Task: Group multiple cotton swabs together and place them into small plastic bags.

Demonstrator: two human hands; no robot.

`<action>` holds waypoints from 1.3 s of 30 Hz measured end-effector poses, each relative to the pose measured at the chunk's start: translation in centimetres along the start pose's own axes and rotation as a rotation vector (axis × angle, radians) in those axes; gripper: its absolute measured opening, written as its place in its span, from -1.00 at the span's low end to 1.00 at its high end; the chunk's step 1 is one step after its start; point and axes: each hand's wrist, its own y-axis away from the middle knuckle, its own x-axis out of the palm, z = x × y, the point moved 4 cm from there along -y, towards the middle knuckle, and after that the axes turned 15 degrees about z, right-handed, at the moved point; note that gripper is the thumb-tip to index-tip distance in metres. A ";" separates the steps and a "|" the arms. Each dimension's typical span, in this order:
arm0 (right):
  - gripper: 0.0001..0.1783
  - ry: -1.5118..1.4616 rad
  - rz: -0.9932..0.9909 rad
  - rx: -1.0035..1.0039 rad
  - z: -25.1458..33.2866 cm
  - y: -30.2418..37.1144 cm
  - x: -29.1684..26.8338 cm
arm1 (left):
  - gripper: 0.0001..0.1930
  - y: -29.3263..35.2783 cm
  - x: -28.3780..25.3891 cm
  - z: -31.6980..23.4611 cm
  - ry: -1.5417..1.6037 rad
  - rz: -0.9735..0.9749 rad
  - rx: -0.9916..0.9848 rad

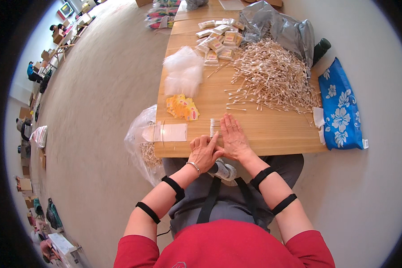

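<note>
A short, even row of cotton swabs (215, 126) lies side by side at the table's near edge. My right hand (235, 137) rests flat along the row's right side, fingers stretched out and close together. From the lower left my left hand (203, 152) reaches in, its index finger extended to the near end of the row and its other fingers bent. Its thumb points toward the heel of my right hand. Nothing shows in either palm. Beyond my hands a large heap of loose cotton swabs (272, 73) spreads over the table.
Left on the wooden table (272, 134) are yellow cards (182, 107), clear plastic bags (183, 71) and a white card strip (172, 132). Packed swab packets (216, 41) lie farther back. A grey bag (277, 27), dark bottle (320, 50) and blue floral pouch (341, 109) border the heap.
</note>
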 end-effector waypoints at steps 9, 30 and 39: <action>0.06 -0.020 0.048 -0.002 0.4 0.1 -0.5 | -0.31 0.1 0.2 0.2 -0.088 -0.001 0.030; 0.07 -0.002 0.066 0.028 0.5 0.1 -0.9 | -0.35 -0.4 -0.3 0.2 0.013 0.007 0.010; 0.13 -0.001 0.095 0.011 0.6 0.2 -1.1 | -0.30 -0.9 -0.2 0.4 0.062 -0.021 -0.038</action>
